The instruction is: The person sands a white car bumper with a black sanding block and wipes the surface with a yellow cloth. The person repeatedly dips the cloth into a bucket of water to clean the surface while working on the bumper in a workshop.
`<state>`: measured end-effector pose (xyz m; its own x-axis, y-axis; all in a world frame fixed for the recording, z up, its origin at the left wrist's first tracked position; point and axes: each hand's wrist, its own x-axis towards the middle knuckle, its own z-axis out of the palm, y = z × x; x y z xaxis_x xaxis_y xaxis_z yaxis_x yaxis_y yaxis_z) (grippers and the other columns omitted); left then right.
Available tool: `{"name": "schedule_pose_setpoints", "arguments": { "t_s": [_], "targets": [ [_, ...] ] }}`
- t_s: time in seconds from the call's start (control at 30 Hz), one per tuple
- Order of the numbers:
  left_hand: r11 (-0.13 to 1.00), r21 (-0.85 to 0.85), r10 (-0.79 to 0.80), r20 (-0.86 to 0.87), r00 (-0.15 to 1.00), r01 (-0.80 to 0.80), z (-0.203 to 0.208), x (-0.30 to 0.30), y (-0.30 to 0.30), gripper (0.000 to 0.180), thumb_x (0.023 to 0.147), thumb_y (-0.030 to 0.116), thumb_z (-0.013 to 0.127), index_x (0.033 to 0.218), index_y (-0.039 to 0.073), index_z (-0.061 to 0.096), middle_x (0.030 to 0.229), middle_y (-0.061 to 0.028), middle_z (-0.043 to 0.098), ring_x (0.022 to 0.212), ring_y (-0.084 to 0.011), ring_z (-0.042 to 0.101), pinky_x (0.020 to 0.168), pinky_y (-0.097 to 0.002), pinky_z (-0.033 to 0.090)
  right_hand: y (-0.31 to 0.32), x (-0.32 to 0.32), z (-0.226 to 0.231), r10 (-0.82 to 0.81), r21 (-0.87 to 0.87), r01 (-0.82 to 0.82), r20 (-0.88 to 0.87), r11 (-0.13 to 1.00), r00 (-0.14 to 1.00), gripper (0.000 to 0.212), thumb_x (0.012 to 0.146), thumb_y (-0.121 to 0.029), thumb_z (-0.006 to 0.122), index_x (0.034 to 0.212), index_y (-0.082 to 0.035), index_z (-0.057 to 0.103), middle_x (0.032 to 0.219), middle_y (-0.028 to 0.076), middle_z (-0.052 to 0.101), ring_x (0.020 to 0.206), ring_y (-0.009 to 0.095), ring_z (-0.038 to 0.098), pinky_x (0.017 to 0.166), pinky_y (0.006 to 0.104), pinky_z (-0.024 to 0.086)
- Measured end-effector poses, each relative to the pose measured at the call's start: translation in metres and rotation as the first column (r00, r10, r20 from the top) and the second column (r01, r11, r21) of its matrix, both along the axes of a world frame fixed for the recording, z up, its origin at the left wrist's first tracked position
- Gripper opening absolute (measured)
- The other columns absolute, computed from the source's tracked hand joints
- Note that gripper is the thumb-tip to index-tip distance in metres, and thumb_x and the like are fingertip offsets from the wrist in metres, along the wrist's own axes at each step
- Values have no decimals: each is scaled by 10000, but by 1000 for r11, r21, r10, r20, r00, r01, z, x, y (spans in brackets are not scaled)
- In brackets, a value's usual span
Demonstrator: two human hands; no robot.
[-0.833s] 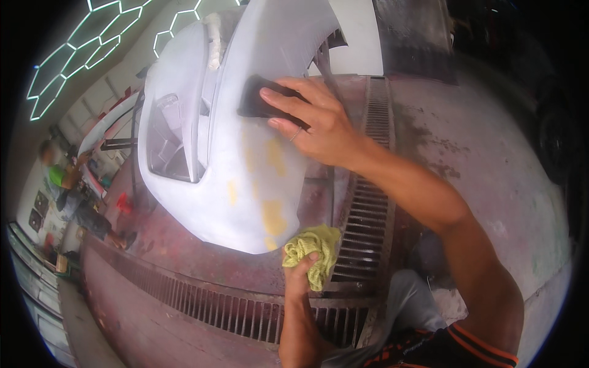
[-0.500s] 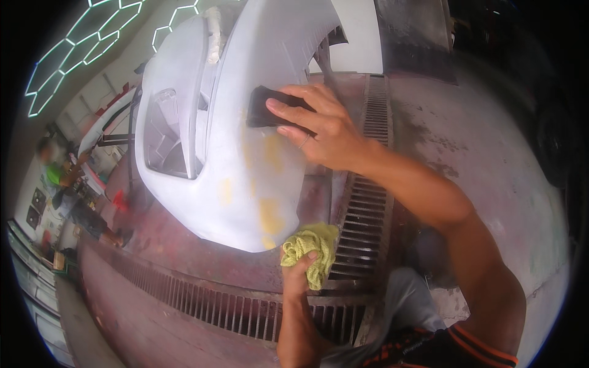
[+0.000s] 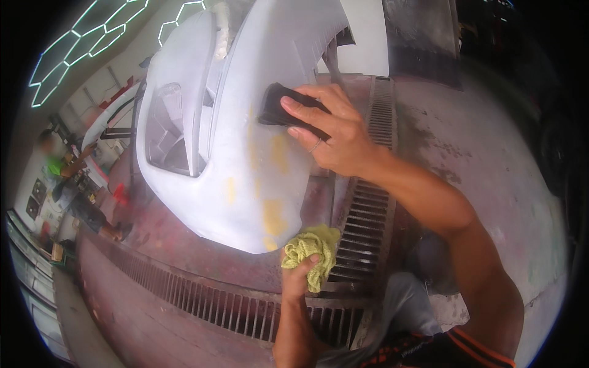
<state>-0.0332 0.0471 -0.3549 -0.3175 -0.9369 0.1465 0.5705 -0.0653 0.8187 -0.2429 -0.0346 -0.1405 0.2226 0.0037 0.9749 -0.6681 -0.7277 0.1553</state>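
Observation:
A pale grey-white car bumper (image 3: 227, 153) stands in front of me with yellowish patches on its rounded corner. My right hand (image 3: 340, 132) is closed around a black sanding block (image 3: 273, 105), thumb and fingers on its sides. The block lies against the bumper's surface, above the larger yellow patches; its contact face is hidden. Lower down, my left hand (image 3: 298, 277) grips a bunched yellow-green cloth (image 3: 310, 248) just beside the bumper's bottom corner. Whether the cloth touches the bumper, I cannot tell.
Metal floor grates (image 3: 363, 236) run beneath and to the right of the bumper, across a reddish floor. At the far left a person (image 3: 67, 181) in a green top stands by another car part on a stand. A dark panel (image 3: 420, 43) is at the back.
My right hand and the sanding block have shifted slightly right across the bumper. The whole view has moved a little. My left hand keeps hold of the cloth in nearly the same place.

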Motion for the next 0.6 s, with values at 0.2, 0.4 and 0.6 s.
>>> {"name": "schedule_pose_setpoints", "arguments": {
  "t_s": [0.2, 0.4, 0.6],
  "targets": [
    [999, 0, 48, 7, 999, -48, 3, -1, 4, 556, 804, 81, 789, 1300, -24, 561, 1152, -141, 666, 1017, -243, 679, 879, -373, 582, -6, 40, 54, 5, -75, -6, -23, 997, 1000, 440, 814, -121, 835, 1247, -110, 755, 1165, 153, 667, 1031, 321, 612, 895, 453, 525],
    [1000, -14, 21, 43, 999, -20, 11, 1, 7, 557, 809, 88, 794, 1301, -25, 560, 1156, -136, 667, 1026, -232, 674, 890, -367, 574, 3, 25, -4, 43, 0, -43, 18, 999, 999, 569, 785, -64, 857, 1332, -127, 712, 1199, 174, 625, 1032, 337, 604, 887, 445, 530],
    [995, -62, 78, 60, 995, -74, 5, 1, 5, 564, 818, 69, 785, 1323, -21, 550, 1149, -124, 667, 1040, -232, 666, 918, -369, 565, -2, 17, 14, 78, 41, -85, 155, 996, 985, 542, 794, -29, 850, 1316, -103, 722, 1181, 172, 618, 1030, 339, 598, 885, 427, 531]
  ]
}}
